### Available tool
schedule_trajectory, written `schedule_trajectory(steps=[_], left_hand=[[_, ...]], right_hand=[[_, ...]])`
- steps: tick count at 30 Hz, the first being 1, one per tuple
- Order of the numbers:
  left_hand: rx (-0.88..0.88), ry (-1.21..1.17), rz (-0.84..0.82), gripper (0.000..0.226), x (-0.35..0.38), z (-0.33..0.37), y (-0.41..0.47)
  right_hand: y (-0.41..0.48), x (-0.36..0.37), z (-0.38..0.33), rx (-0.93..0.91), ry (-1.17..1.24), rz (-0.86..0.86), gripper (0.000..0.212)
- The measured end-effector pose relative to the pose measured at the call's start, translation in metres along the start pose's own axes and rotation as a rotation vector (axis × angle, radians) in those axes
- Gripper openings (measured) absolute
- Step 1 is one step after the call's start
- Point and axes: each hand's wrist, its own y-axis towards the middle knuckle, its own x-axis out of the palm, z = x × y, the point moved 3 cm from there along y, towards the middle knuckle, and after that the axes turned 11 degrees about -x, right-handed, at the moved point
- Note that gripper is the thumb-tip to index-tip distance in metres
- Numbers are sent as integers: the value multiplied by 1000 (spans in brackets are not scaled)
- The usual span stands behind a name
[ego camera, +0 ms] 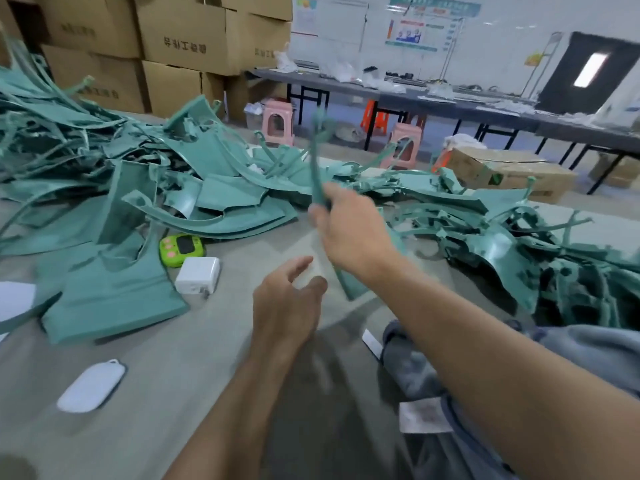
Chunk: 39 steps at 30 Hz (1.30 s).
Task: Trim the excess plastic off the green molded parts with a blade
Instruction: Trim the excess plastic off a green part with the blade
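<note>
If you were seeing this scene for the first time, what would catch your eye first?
Heaps of green molded parts dominate, spread across the grey surface from left to right. At centre, the right hand grips a long green strip pointing upward, with the left hand open below it. A lime-green timer and white charger lie near the left heap.

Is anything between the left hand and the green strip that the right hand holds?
Nothing clear. The open left hand is just below the right hand, which grips the green strip; a pale blur between them cannot be identified.
</note>
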Motion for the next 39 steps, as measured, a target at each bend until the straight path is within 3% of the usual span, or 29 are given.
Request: schedule_trajectory(steps=[4, 6, 9, 11, 13, 15, 18, 21, 22, 24, 25, 27, 29, 31, 33, 34, 36, 39], left_hand=[[274, -72, -303, 46, 10, 15, -25], [378, -52, -248, 41, 15, 18, -31], [264, -279, -137, 37, 18, 17, -35], [271, -239, -76, 2, 14, 10, -33], [335, -101, -28, 31, 12, 4, -32], [310, -132, -5, 40, 3, 3, -30], [236, -110, 134, 37, -13, 1, -25], [296, -12, 253, 21, -26, 1, -23], [340, -9, 235, 25, -26, 2, -24], [425, 47, 221, 43, -23, 1, -27], [445, 71, 226, 48, -21, 0, -27], [453, 69, 228, 48, -17, 0, -29], [478, 62, 237, 48, -17, -1, -30], [496, 81, 245, 49, -17, -1, -31], [485, 127, 262, 48, -15, -1, -30], [476, 158, 272, 50, -14, -1, -30], [474, 223, 268, 57, -11, 0, -32], [589, 290, 179, 52, -12, -3, -37]], right_hand=[[-33, -57, -9, 193, 620, 456, 25], [-56, -64, -2, 322, 884, 598, 25], [-76, -70, 15, 540, 1154, 714, 20], [-78, -73, 22, 669, 1386, 767, 10], [-80, -76, 28, 708, 1470, 724, 19], [-83, -80, 32, 694, 1346, 588, 16], [-105, -89, 29, 601, 679, 219, 14], [-145, -89, 20, 515, 141, -128, 60], [-156, -84, 17, 476, 22, -245, 72], [-173, -74, 19, 388, -145, -420, 76], [-177, -74, 23, 365, -153, -445, 71], [-183, -87, 35, 445, -123, -333, 56], [-188, -112, 46, 593, -263, -128, 41], [-200, -131, 46, 588, -545, 164, 35], [-208, -129, 26, 359, -510, 440, 40], [-209, -120, 9, 196, -413, 490, 35], [-210, -88, -19, 58, -370, 290, 8], [-212, -46, -13, 270, -284, -202, 31]])
